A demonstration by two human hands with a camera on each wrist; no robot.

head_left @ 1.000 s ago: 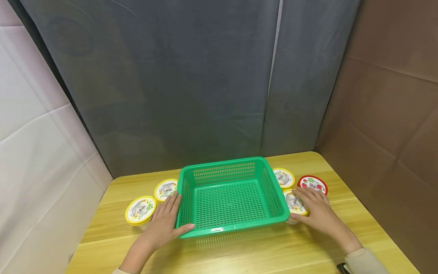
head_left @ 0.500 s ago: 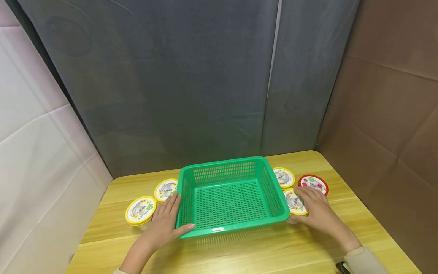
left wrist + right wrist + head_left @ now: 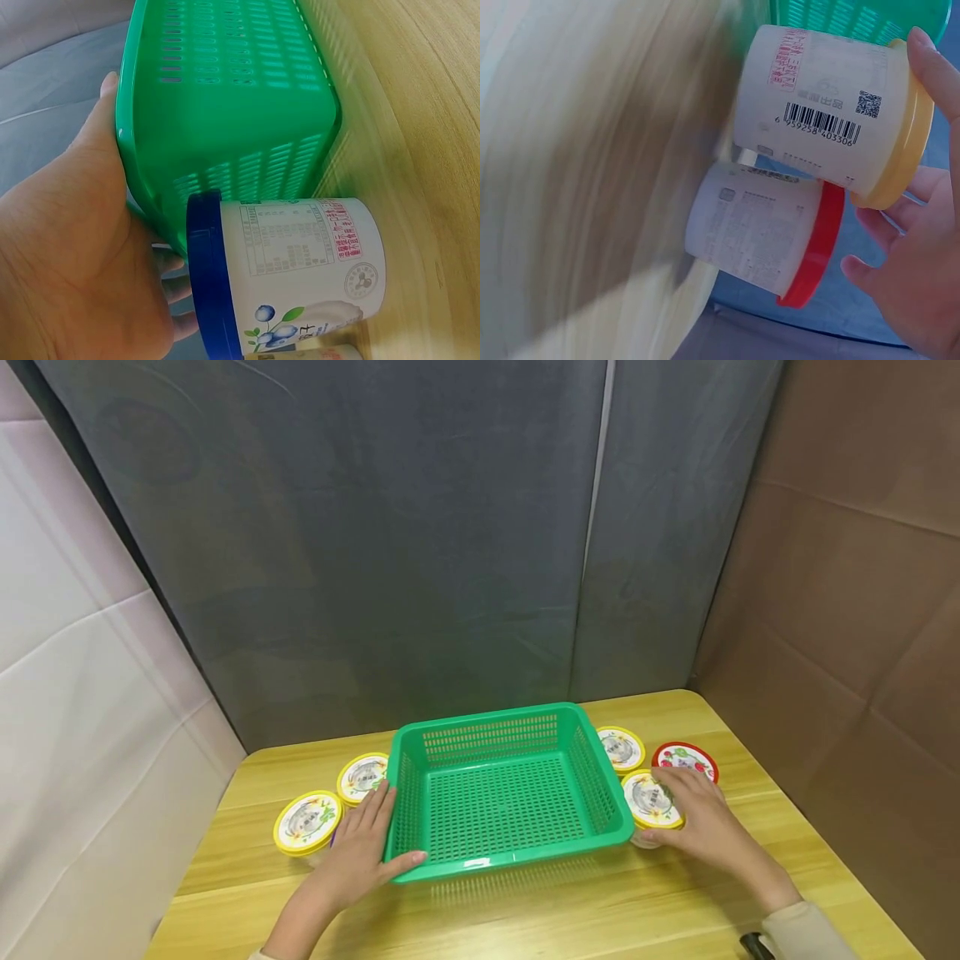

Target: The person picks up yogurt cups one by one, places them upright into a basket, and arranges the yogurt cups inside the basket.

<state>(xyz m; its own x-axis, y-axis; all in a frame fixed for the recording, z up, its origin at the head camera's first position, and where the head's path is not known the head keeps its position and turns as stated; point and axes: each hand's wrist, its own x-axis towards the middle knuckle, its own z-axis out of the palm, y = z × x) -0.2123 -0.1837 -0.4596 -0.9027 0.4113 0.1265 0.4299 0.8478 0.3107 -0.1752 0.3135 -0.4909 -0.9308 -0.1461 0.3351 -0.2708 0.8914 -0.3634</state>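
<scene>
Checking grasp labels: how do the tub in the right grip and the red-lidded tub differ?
Lids: held tub yellow, red tub red.
Right grip holds the held tub, not the red tub.
Held tub is nearer the basket than red tub.
Both have white bodies.

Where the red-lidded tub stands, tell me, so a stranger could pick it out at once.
Start at the green basket, then go right to two yellow-lidded tubs. Right of them, partly behind the right hand in the head view, stands the red-lidded tub; its red lid sets it apart from their yellow ones.
</scene>
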